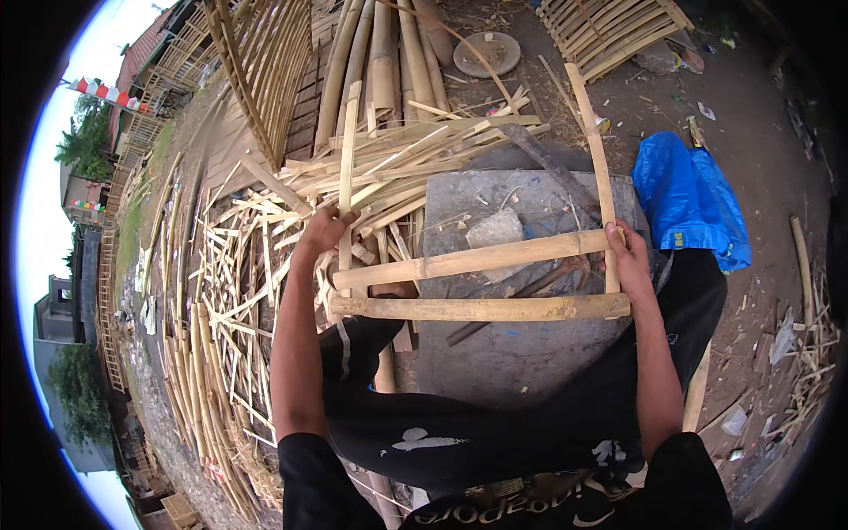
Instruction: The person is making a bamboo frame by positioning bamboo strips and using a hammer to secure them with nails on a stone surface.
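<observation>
I hold a bamboo frame above my lap. It has two thick horizontal bamboo poles, an upper one point(477, 259) and a lower one point(481, 308), joined by two thin upright slats. My left hand point(325, 231) grips the left slat point(349, 168). My right hand point(629, 258) grips the right slat point(594, 150) where it meets the poles. Under the frame lies a grey flat slab point(521, 344) with a stone chunk point(495, 230) and a dark metal tool point(521, 291) on it.
A heap of split bamboo strips point(238, 291) covers the ground to my left and ahead. Whole bamboo poles point(380, 53) and woven bamboo panels point(265, 62) lie beyond. A blue plastic sheet point(689, 199) sits on the right. A round disc point(488, 53) lies far ahead.
</observation>
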